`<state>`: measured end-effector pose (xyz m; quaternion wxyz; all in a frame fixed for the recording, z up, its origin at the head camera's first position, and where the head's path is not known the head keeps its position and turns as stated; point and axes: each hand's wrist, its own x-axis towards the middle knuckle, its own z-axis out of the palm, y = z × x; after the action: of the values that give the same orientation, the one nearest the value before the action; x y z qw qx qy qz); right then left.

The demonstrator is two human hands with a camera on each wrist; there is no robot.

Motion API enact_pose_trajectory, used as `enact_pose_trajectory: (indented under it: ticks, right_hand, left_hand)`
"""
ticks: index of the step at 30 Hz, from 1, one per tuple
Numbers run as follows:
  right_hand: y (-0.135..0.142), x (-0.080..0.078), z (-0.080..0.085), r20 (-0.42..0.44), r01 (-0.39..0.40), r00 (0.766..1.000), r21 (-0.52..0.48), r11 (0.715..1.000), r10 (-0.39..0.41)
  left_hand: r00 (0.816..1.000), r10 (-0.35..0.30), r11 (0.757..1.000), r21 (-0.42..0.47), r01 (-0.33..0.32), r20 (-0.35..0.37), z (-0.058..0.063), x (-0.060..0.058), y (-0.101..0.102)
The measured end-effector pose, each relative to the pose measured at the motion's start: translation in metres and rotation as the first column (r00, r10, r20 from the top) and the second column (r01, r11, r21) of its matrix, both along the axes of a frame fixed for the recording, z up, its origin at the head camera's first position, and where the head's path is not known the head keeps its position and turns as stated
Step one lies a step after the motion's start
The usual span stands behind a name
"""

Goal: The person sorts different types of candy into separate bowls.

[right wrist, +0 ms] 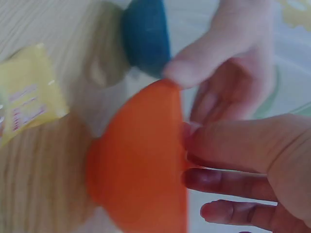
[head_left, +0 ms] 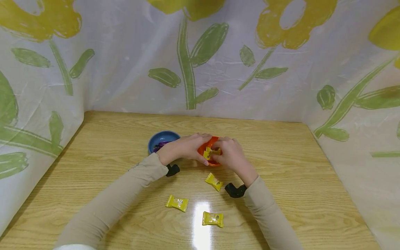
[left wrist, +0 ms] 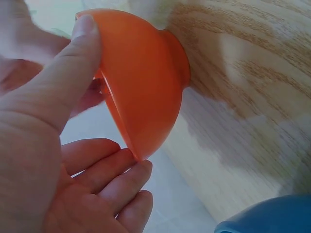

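An orange bowl (head_left: 214, 164) stands on the table with several small yellow wrapped packets (head_left: 207, 155) inside. My left hand (head_left: 190, 147) holds this bowl by its rim, thumb on the near side and fingers on the far side, as the left wrist view shows. Over the bowl's right side, my right hand (head_left: 229, 154) reaches in with its fingertips among the packets. In the right wrist view those fingertips (right wrist: 199, 179) pass behind the rim, so whether they pinch a packet is hidden. Three more yellow packets lie nearer: one by the bowl (head_left: 214, 182), one at left (head_left: 177, 203), one at front (head_left: 213, 219).
A blue bowl (head_left: 153, 139) with purple wrapped pieces (head_left: 159, 146) stands left of the orange one, partly behind my left hand. Black wrist mounts (head_left: 235, 190) sit under both wrists. A white flowered sheet (head_left: 125, 69) walls the wooden table (head_left: 281, 208) at the back and sides.
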<state>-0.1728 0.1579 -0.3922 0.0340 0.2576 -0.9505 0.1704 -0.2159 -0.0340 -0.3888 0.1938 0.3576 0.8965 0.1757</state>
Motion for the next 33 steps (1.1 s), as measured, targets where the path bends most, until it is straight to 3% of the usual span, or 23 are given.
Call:
enact_pose_trajectory:
  ticks: [6, 13, 22, 27, 33]
  right_hand:
    - [0.003, 0.015, 0.015, -0.064, -0.029, 0.998, -0.027, 0.999, 0.028]
    - [0.007, 0.04, 0.017, -0.121, -0.081, 0.99, -0.023, 0.996, 0.078]
    - [0.012, 0.069, -0.01, -0.139, -0.111, 0.982, 0.126, 0.986, 0.128]
    - [0.01, 0.074, -0.026, -0.126, -0.118, 0.982, 0.158, 0.98, 0.139]
    - [0.006, 0.075, -0.033, -0.132, -0.114, 0.982, 0.145, 0.983, 0.134]
  left_hand:
    - [1.0, 0.002, 1.0, -0.004, -0.002, 0.005, -0.002, -0.002, -0.002]
    - [1.0, -0.001, 1.0, -0.007, 0.001, -0.005, 0.0, -0.002, -0.003]
    - [1.0, -0.001, 1.0, -0.002, 0.001, -0.013, -0.001, -0.002, 0.001]
    - [1.0, 0.006, 1.0, -0.005, -0.006, -0.003, 0.0, -0.001, 0.001]
    - [1.0, 0.011, 1.0, -0.005, -0.011, 0.003, 0.002, 0.001, 0.0]
